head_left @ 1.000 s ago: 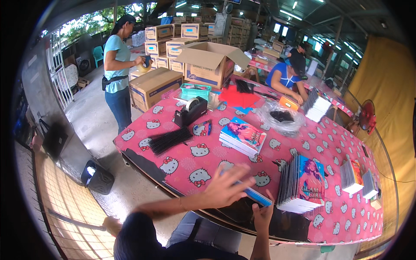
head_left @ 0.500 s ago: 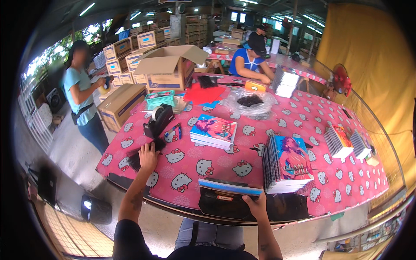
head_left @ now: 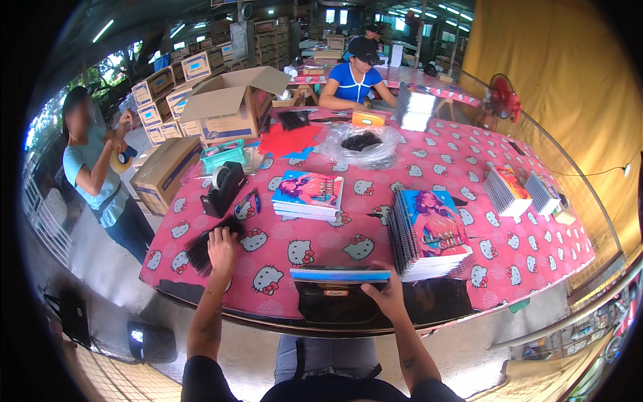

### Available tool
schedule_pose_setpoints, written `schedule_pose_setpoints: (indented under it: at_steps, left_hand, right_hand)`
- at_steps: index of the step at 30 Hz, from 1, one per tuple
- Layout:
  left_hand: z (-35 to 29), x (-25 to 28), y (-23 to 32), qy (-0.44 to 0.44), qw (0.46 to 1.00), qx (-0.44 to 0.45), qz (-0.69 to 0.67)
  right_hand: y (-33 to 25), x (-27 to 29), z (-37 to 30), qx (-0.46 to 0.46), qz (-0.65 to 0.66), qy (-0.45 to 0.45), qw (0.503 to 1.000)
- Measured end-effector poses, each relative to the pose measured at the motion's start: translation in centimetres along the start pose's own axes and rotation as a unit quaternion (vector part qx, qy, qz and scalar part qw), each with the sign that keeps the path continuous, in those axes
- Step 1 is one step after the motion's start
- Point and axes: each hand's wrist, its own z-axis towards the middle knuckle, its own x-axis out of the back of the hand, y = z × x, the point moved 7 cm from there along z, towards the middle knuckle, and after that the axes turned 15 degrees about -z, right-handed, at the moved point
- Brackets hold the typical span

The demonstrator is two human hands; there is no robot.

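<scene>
My right hand grips the right end of a blue-edged notebook, thumb toward me, at the near edge of the table. My left hand rests on black spiral coils toward the table's near left corner; I cannot tell whether its fingers close on any. Just beyond the coils stands a tape dispenser. Farther from the near edge lies a notebook stack; right of it, a coil-bound stack.
</scene>
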Motion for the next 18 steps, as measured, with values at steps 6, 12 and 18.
schedule_pose_setpoints:
  at_steps: [6,12,18]
  left_hand:
    - [-0.7,-0.2,-1.9,-0.035,0.998,0.001,-0.044]
    - [2.2,5.4,6.2,-0.001,0.997,-0.057,-0.05]
    - [-0.2,9.8,12.1,-0.018,0.881,0.103,-0.462]
  right_hand:
    - [-13.9,-1.1,-0.5,0.273,-0.28,0.09,0.916]
    - [-12.2,-10.7,3.0,0.285,-0.421,-0.053,0.859]
    - [-11.9,-11.2,5.2,0.273,-0.395,-0.056,0.875]
